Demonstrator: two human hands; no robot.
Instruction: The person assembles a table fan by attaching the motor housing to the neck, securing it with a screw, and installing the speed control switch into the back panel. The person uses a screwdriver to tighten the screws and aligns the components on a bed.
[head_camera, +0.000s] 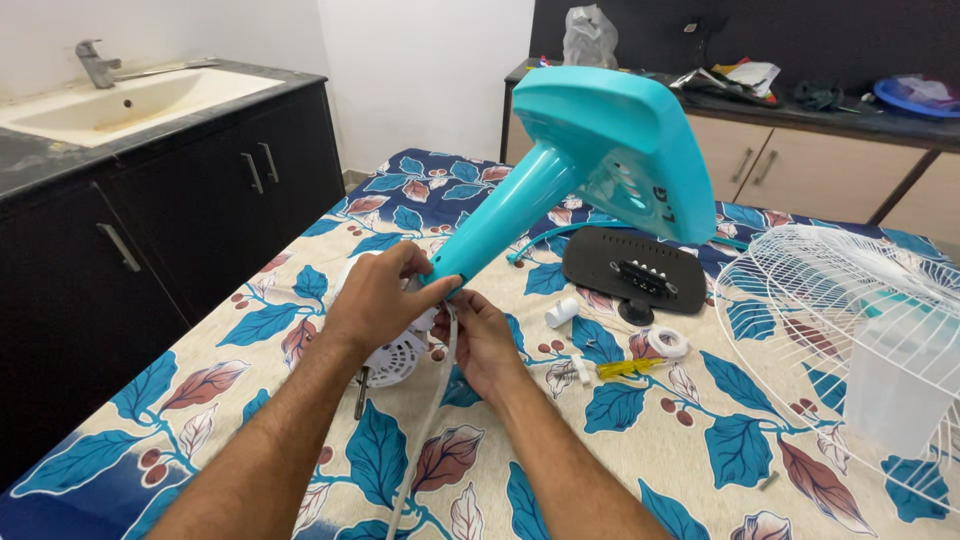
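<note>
Left hand (375, 300) fingers clamp the narrow end of the turquoise plastic fan stand (590, 160), tilted over the leaf-print tablecloth (640, 430), steadying it while right hand (480, 335) pinches white cord (432, 400).

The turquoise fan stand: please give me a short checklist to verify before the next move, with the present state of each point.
1. Left hand grips the lower end of the turquoise fan stand: ok.
2. Right hand supports the joint from below: ok.
3. White power cord hangs free between the forearms, not pinched: cannot tell.
4. White motor housing lies under the hands on the floral cloth: ok.
5. Yellow-handled screwdriver lies within reach: ok.
6. White wire fan guard lies apart from the stand: ok.
</note>
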